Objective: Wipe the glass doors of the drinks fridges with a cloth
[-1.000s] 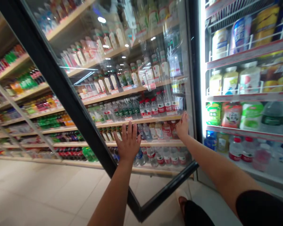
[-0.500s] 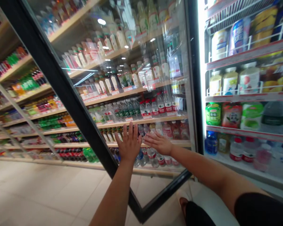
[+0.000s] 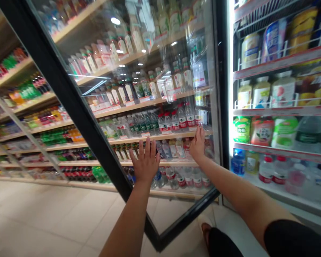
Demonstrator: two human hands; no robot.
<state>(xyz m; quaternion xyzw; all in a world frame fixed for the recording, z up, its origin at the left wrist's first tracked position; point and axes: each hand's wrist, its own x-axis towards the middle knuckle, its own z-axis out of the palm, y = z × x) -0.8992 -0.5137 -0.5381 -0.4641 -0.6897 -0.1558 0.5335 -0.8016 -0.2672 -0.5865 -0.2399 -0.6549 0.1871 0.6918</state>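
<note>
A tilted glass door (image 3: 71,107) with a black frame stands open in front of me. My left hand (image 3: 145,160) is spread against its glass, palm forward, with the fingers apart and nothing held. Farther right on the same pane is my right hand (image 3: 198,145). Its fingers point upward, stretched out and close together, and no object shows in it. Part of its palm side is hidden from me. Through the glass, red-capped water bottles (image 3: 173,120) appear behind the hands, on wooden shelves.
To the right is a lit cooler (image 3: 280,151) with bottles, cans and pouches on its shelves. Long wooden shelves (image 3: 50,146) of drinks run along the left. Pale floor tiles (image 3: 48,210) lie below. A shoe (image 3: 205,228) shows near the door's lower corner.
My right hand has moved right and up across the glass, away from my left hand, and its fingers now point upward instead of left. My left hand stays put.
</note>
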